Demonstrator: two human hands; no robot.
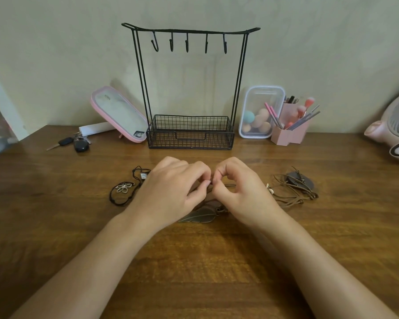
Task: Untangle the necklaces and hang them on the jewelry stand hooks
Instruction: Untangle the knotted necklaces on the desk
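records left hand (171,187) and right hand (237,189) at mid-table, knuckles up, fingers curled, fingertips meeting. reads as both hands pinching a thin brown cord (230,185); cannot confirm the exact contact, hidden behind the fingers. shows a short stretch of that cord running left to right, level with the table edge.

places the leaf-pendant necklace (200,215) flat on the wooden table (194,272), directly under and between the two hands, pendant on the near side of the fingertips. judged to be the necklace of the pinched cord, not verified.

locates the jewelry stand (190,134) upright, straight ahead beyond the fingertips, against the wall. counts five hooks (187,44), all bare. judged early: untangling in hand, nothing hung. rates neither hand nearer the stand; pinch point in line with the middle hook.

notes a black-cord flower necklace (123,187) just beside the left hand, and a brown cord necklace with a dark round pendant (297,185) near the right hand, both untouched on the table.
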